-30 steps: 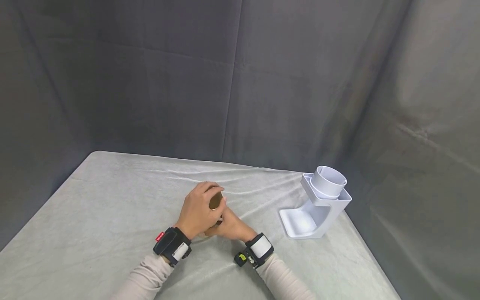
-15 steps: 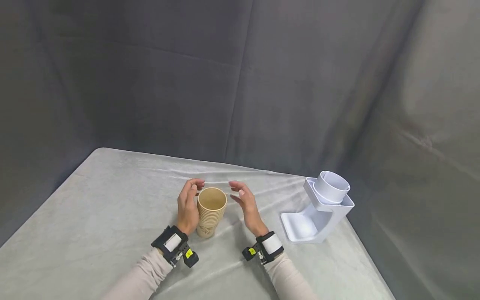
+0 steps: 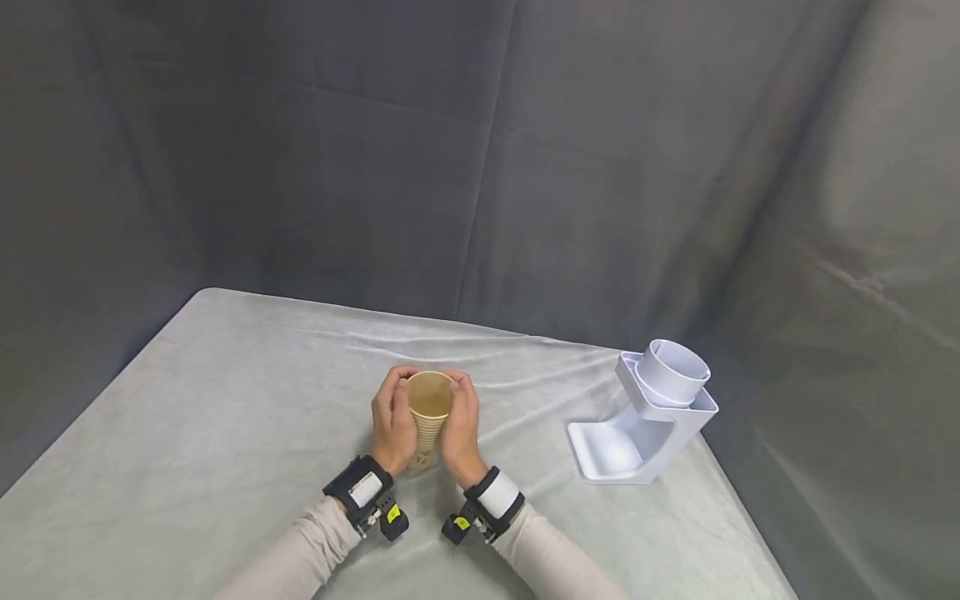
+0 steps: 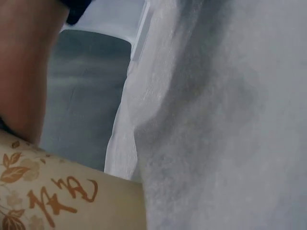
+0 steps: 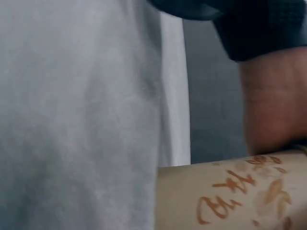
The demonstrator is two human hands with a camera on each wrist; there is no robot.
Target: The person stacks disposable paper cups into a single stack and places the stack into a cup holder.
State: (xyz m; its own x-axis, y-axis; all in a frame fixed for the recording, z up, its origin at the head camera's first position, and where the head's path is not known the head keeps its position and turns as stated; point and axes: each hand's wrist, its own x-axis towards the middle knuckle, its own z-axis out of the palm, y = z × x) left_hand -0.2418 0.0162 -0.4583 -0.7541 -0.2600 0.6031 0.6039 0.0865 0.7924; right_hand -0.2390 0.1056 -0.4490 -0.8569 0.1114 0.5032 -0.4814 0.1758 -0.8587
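Note:
A stack of nested beige paper cups (image 3: 428, 430) stands upright, mouth up, on the cloth between my hands in the head view. My left hand (image 3: 394, 423) holds it from the left, fingers curving behind the rim and thumb along the near side. From the right, my right hand (image 3: 461, 427) grips it the same way. Fingertips at the back are hidden by the stack. Brown leaf print and lettering show on the lowest paper cup (image 4: 72, 201) in the left wrist view; the same cup (image 5: 230, 196) appears in the right wrist view.
To the right stands a white plastic holder (image 3: 637, 442) with a flat base, a curved upright and a round sleeve (image 3: 675, 373) on top. Wrinkled light grey cloth (image 3: 247, 400) covers the table. Dark grey curtains (image 3: 360, 167) hang behind and at both sides.
A second ago both hands were wrapped round the cups. Half a second ago they were spread, the right well away from the stack. Now both have come in and clasp it from the sides.

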